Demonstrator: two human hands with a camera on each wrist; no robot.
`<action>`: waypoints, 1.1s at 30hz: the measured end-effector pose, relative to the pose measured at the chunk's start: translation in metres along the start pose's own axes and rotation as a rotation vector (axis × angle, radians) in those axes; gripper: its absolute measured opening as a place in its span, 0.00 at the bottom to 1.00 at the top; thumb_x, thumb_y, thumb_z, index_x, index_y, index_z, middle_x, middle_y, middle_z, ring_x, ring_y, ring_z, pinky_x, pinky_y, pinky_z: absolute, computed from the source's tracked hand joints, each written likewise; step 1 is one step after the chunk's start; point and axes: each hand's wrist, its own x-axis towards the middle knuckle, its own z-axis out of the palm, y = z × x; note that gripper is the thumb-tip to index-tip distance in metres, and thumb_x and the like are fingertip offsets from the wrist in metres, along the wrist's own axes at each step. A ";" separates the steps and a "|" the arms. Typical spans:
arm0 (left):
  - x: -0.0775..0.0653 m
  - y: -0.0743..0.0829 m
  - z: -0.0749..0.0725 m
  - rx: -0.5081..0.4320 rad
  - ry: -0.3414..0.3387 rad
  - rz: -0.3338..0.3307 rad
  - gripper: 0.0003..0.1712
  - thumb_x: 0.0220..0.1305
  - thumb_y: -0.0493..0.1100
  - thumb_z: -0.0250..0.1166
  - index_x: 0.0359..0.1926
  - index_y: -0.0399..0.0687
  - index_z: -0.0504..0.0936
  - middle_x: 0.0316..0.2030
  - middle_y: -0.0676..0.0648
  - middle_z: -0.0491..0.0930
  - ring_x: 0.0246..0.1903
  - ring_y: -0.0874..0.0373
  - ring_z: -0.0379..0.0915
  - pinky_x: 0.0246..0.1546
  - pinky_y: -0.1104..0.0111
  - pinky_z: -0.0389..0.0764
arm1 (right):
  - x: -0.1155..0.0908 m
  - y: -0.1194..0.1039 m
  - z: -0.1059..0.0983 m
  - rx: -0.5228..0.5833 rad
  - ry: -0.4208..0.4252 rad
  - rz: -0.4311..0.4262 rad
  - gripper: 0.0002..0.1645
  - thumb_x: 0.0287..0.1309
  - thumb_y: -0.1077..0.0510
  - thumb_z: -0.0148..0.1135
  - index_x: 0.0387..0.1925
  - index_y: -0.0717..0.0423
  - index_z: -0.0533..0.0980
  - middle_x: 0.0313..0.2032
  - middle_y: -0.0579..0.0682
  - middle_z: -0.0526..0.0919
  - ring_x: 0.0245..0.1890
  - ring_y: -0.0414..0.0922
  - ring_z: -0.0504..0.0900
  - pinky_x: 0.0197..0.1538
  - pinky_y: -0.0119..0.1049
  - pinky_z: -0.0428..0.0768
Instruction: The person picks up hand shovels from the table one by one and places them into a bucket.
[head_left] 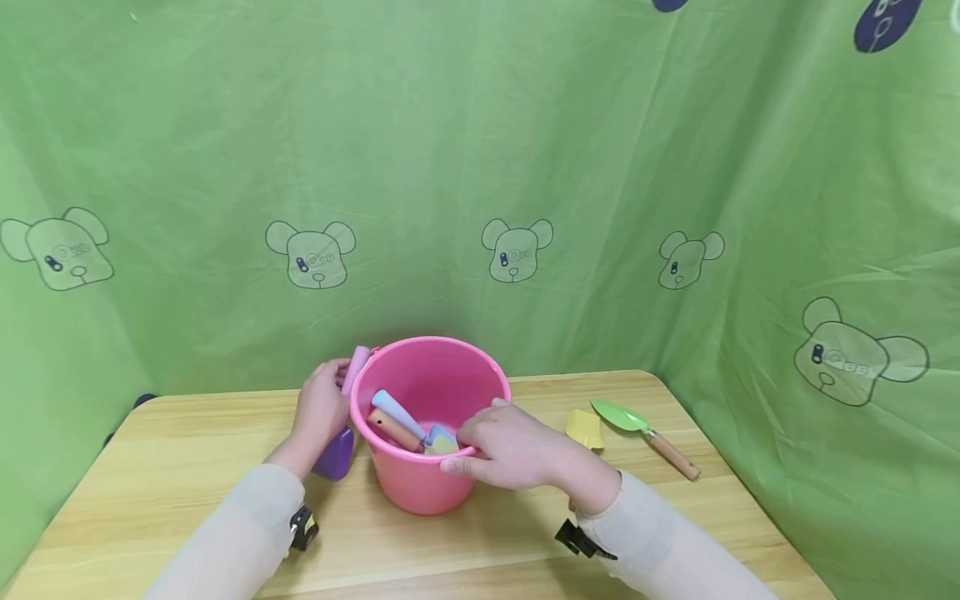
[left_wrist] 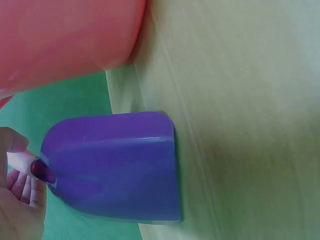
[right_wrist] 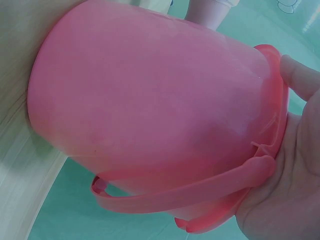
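A pink bucket (head_left: 427, 483) stands upright on the wooden table, its handle (right_wrist: 175, 197) hanging down the outside. At its near right rim is my right hand (head_left: 517, 442), gripping with the thumb outside and the fingers inside. My left hand (head_left: 321, 404), left of the bucket, holds a purple toy shovel (left_wrist: 115, 167) by its lilac handle (head_left: 356, 368). The shovel's blade points down beside the bucket, its edge close to the tabletop. Inside the bucket lie a tool with a light blue handle (head_left: 396, 410) and one with a wooden handle (head_left: 396, 429); their heads are partly hidden.
On the right of the table (head_left: 187, 467) lie a yellow toy mould or cup (head_left: 585, 427), partly behind my right forearm, and a green trowel (head_left: 621, 416) with a wooden handle. Green curtains (head_left: 420, 167) printed with bear faces enclose the back and sides.
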 end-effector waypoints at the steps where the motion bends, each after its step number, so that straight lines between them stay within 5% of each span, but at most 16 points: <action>1: -0.001 0.001 0.000 -0.003 0.004 0.003 0.25 0.65 0.35 0.63 0.62 0.32 0.73 0.49 0.35 0.78 0.49 0.43 0.78 0.54 0.52 0.78 | 0.000 0.000 0.000 0.000 0.001 -0.001 0.27 0.68 0.31 0.52 0.19 0.42 0.67 0.19 0.37 0.65 0.27 0.38 0.66 0.44 0.38 0.65; 16: -0.012 0.004 -0.003 -0.070 0.104 0.069 0.23 0.64 0.36 0.64 0.59 0.34 0.75 0.49 0.37 0.79 0.46 0.43 0.78 0.50 0.53 0.80 | -0.002 -0.001 -0.001 -0.001 0.006 -0.014 0.28 0.68 0.31 0.51 0.19 0.42 0.66 0.19 0.37 0.64 0.26 0.37 0.66 0.44 0.37 0.65; 33: -0.023 0.011 -0.017 -0.109 0.098 0.098 0.27 0.64 0.40 0.68 0.60 0.33 0.73 0.50 0.36 0.78 0.48 0.42 0.78 0.52 0.51 0.78 | -0.004 0.001 0.001 0.006 -0.001 0.000 0.28 0.68 0.30 0.51 0.20 0.42 0.67 0.19 0.37 0.65 0.27 0.38 0.67 0.44 0.38 0.65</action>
